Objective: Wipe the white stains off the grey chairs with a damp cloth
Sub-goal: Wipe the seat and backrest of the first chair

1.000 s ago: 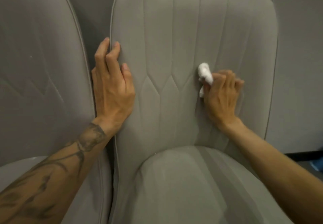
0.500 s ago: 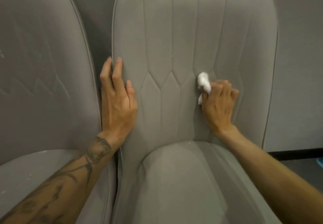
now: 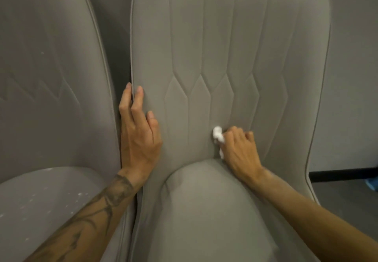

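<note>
So the chair (image 3: 204,47) in the middle was the one getting the attention. The right hand (image 3: 239,151) had its grip curled tight round a small balled-up white cloth (image 3: 217,137), pressing it onto the chair's backrest low down, just above where the seat cushion (image 3: 204,210) meets the back. The left hand (image 3: 139,139) lay flat against the chair's left edge, fingers straight, grip wide and holding nothing, with one fingertip tucked into the gap beside the piping. A second chair (image 3: 51,77) stood just left of the chair, nearly touching it, and its seat had white specks (image 3: 79,195) scattered over it. Past the chair's right side, low down, there was a dark strip (image 3: 343,172) along the wall and a bit of something blue (image 3: 371,184), too cut off to tell what.
</note>
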Motion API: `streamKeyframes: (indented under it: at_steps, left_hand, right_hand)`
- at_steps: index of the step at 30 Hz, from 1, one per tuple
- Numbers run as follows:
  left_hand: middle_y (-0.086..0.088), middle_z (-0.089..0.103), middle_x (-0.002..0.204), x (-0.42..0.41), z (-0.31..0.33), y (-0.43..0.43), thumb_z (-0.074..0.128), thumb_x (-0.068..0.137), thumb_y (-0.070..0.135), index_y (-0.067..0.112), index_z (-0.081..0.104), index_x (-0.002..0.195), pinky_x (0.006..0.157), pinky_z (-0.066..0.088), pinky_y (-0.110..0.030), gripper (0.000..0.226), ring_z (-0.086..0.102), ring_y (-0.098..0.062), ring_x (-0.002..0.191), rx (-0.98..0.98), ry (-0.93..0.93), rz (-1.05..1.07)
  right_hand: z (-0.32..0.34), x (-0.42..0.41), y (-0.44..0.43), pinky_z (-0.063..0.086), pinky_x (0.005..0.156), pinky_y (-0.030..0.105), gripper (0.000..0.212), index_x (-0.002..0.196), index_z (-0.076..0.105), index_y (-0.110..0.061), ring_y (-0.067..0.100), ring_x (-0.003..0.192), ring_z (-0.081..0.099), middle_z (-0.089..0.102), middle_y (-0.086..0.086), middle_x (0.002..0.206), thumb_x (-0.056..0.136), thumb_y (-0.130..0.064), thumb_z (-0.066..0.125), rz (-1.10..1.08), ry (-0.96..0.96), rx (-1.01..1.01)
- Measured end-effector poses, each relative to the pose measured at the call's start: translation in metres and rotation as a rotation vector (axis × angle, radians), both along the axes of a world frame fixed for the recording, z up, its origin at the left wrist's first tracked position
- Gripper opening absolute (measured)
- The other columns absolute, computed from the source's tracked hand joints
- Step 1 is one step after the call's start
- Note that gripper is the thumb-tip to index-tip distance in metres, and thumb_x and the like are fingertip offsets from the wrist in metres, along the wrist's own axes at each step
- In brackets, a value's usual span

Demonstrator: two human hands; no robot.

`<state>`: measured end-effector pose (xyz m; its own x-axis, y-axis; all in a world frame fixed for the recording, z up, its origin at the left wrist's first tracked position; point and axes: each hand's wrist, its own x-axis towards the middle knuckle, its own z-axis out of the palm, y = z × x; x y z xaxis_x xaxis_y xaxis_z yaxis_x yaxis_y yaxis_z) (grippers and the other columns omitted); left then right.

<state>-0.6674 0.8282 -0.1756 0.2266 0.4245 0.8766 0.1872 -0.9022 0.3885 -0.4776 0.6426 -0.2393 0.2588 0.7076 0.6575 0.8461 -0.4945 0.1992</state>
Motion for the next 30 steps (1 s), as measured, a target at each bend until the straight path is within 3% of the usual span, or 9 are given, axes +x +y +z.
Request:
streamKeyframes:
  at_steps: [3, 5, 8, 13, 17, 22, 25, 27, 30]
  left_hand:
    - [-0.028, 0.030, 0.162, 0.000, 0.001, -0.001, 0.044, 0.102, 0.002, -0.001, 0.035, 0.155, 0.128, 0.025, -0.037, 0.054, 0.031, -0.035, 0.154, -0.005, -0.007, 0.004]
    - [-0.027, 0.030, 0.161, 0.000, 0.001, -0.002, 0.044, 0.102, 0.002, -0.001, 0.035, 0.155, 0.128, 0.024, -0.035, 0.054, 0.032, -0.035, 0.153, -0.010, -0.005, 0.007]
    - [-0.026, 0.031, 0.162, 0.000, 0.004, -0.004, 0.045, 0.102, 0.003, 0.000, 0.036, 0.156, 0.128, 0.024, -0.032, 0.054, 0.033, -0.035, 0.153, -0.023, -0.008, 0.021]
    - [-0.026, 0.032, 0.162, 0.000, 0.005, -0.006, 0.045, 0.103, 0.003, -0.001, 0.036, 0.155, 0.128, 0.026, -0.035, 0.053, 0.034, -0.035, 0.153, -0.028, 0.011, 0.024]
    - [-0.026, 0.030, 0.163, -0.003, 0.008, -0.010, 0.043, 0.105, 0.004, -0.001, 0.036, 0.156, 0.128, 0.026, -0.036, 0.052, 0.032, -0.035, 0.154, -0.072, 0.053, 0.007]
    - [-0.015, 0.022, 0.170, -0.025, 0.014, -0.026, 0.041, 0.108, 0.008, 0.008, 0.034, 0.160, 0.126, 0.018, -0.023, 0.053, 0.027, -0.025, 0.157, -0.176, 0.139, -0.060]
    - [-0.008, 0.018, 0.172, -0.051, 0.009, -0.039, 0.041, 0.108, 0.009, 0.013, 0.035, 0.160, 0.127, 0.021, -0.027, 0.053, 0.024, -0.017, 0.157, -0.256, 0.229, -0.139]
    - [-0.005, 0.019, 0.172, -0.073, 0.001, -0.050, 0.041, 0.109, 0.010, 0.012, 0.037, 0.159, 0.128, 0.022, -0.030, 0.050, 0.023, -0.014, 0.157, -0.323, 0.298, -0.181]
    - [-0.008, 0.035, 0.164, -0.116, -0.021, -0.069, 0.043, 0.109, 0.009, 0.006, 0.045, 0.151, 0.126, 0.027, -0.030, 0.043, 0.036, -0.018, 0.151, -0.385, 0.374, -0.199]
  right_hand:
    - [-0.006, -0.007, -0.016, 0.030, 0.070, 0.037, 0.017, 0.094, 0.054, -0.021, 0.027, 0.081, 0.052, 0.050, 0.001, 0.090, 0.102, -0.033, 0.046, 0.107, 0.120, -0.244]
    - [0.005, -0.004, -0.025, 0.029, 0.068, 0.037, 0.011, 0.100, 0.055, -0.025, 0.026, 0.081, 0.049, 0.047, -0.001, 0.091, 0.100, -0.033, 0.047, 0.093, 0.172, -0.222]
    - [0.006, -0.010, -0.037, 0.033, 0.068, 0.040, 0.011, 0.099, 0.064, -0.019, 0.032, 0.083, 0.052, 0.052, 0.004, 0.092, 0.096, -0.025, 0.056, -0.102, 0.334, -0.143]
    - [-0.010, -0.032, -0.015, 0.042, 0.083, 0.044, 0.023, 0.099, 0.066, -0.007, 0.038, 0.096, 0.055, 0.056, 0.014, 0.102, 0.102, -0.024, 0.052, -0.260, 0.667, -0.069]
    - [-0.008, -0.064, 0.011, 0.039, 0.090, 0.041, 0.025, 0.102, 0.067, -0.009, 0.035, 0.102, 0.054, 0.058, 0.015, 0.105, 0.103, -0.024, 0.047, -0.063, 0.734, -0.100]
    - [-0.009, -0.131, 0.046, 0.039, 0.088, 0.042, 0.027, 0.100, 0.063, -0.006, 0.036, 0.100, 0.054, 0.055, 0.015, 0.105, 0.104, -0.023, 0.043, 0.115, 0.847, -0.118]
    - [-0.007, -0.149, 0.028, 0.038, 0.083, 0.040, 0.028, 0.094, 0.061, -0.005, 0.035, 0.095, 0.055, 0.056, 0.014, 0.101, 0.104, -0.027, 0.047, 0.224, 0.904, -0.109]
    - [-0.002, -0.174, 0.014, 0.038, 0.080, 0.035, 0.030, 0.091, 0.060, -0.007, 0.030, 0.092, 0.054, 0.055, 0.010, 0.097, 0.104, -0.030, 0.047, 0.293, 0.906, -0.116]
    - [0.002, -0.211, -0.010, 0.034, 0.074, 0.021, 0.030, 0.088, 0.061, -0.013, 0.020, 0.085, 0.053, 0.049, -0.002, 0.089, 0.103, -0.034, 0.047, 0.389, 0.933, -0.122]
